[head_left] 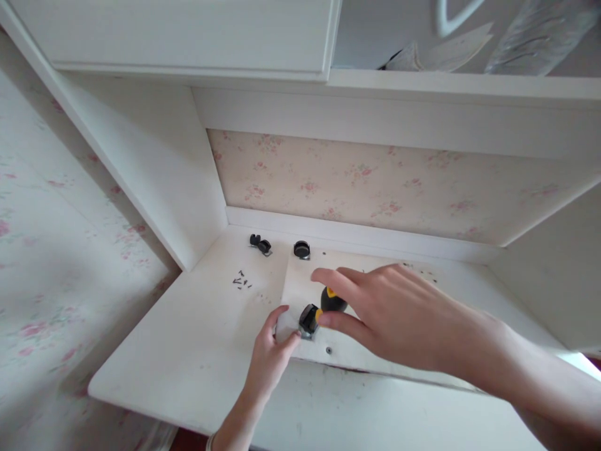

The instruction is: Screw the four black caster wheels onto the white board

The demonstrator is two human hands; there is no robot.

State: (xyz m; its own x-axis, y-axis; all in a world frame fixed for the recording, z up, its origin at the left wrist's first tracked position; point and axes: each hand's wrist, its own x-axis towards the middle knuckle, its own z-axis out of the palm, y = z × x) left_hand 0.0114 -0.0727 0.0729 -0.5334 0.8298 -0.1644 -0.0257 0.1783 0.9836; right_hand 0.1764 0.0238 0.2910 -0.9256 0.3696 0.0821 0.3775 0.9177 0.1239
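A black caster wheel (308, 319) with a metal mounting plate stands near the front left corner of a white board (300, 282). My right hand (375, 307) is closed round the black and yellow handle of a screwdriver (333, 300), held over that caster. The screwdriver's tip is hidden by the caster and my fingers. My left hand (270, 357) grips the board's corner, its thumb against the caster's plate and its index finger along the left edge. At the back of the board sits another caster (302, 249).
Loose black casters (261, 243) lie at the back left of the white desk (211, 351), with several small screws (241, 281) in front of them. A screw head (328, 351) shows near the board's front edge. An overhead cabinet (197, 37) hangs above.
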